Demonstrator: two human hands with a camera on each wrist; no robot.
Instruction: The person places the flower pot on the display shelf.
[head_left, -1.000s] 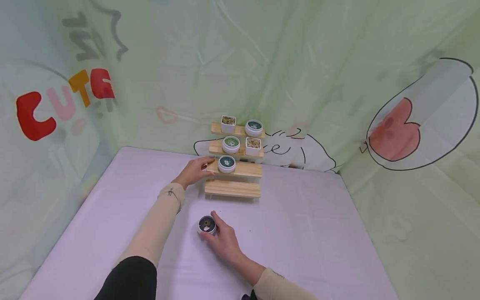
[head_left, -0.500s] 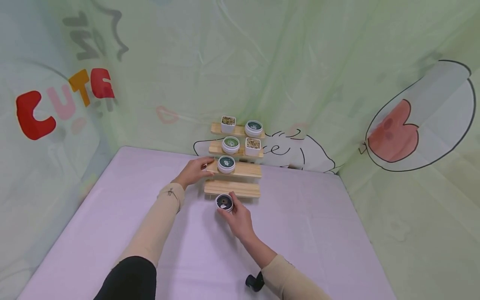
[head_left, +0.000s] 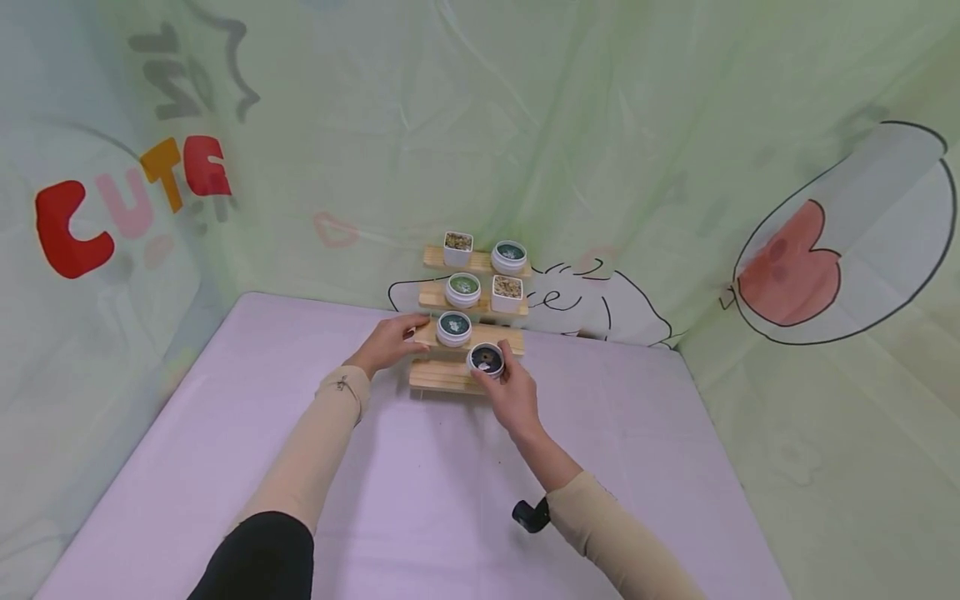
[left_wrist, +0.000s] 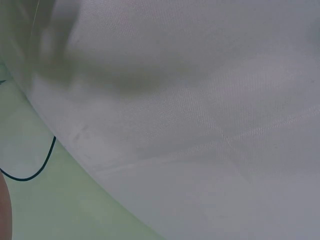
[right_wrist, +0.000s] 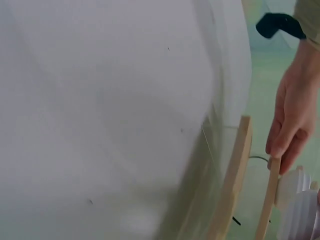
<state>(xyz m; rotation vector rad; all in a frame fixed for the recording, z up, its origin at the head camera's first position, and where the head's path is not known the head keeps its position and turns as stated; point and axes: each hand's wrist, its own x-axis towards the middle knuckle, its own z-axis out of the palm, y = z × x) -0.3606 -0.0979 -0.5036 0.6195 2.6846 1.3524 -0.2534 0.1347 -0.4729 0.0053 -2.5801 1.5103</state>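
Note:
In the head view my left hand [head_left: 392, 340] grips the left end of the second-lowest board of a stepped wooden display rack [head_left: 435, 379]. The right wrist view shows its thumb and fingers pinching that board. My right hand [head_left: 516, 396] holds a small round white pot [head_left: 486, 360] with a dark top and a brown spot in the middle. It is over the right part of the second-lowest board, overlapping its front edge in the head view. On the same board, a round white pot with a dark teal top [head_left: 453, 328] stands at the left.
The second board from the top bears a green-topped round pot [head_left: 463, 288] and a square white pot [head_left: 507, 293]. Another square pot [head_left: 457, 248] and a teal-topped round pot [head_left: 509, 257] stand on the top board. Printed cloth [head_left: 337, 125] hangs behind the lilac-covered table [head_left: 637, 467].
My right hand has carried the dark-topped pot from the table in front of the rack up and rightward to the second-lowest board. My left hand has stayed on the board's end.

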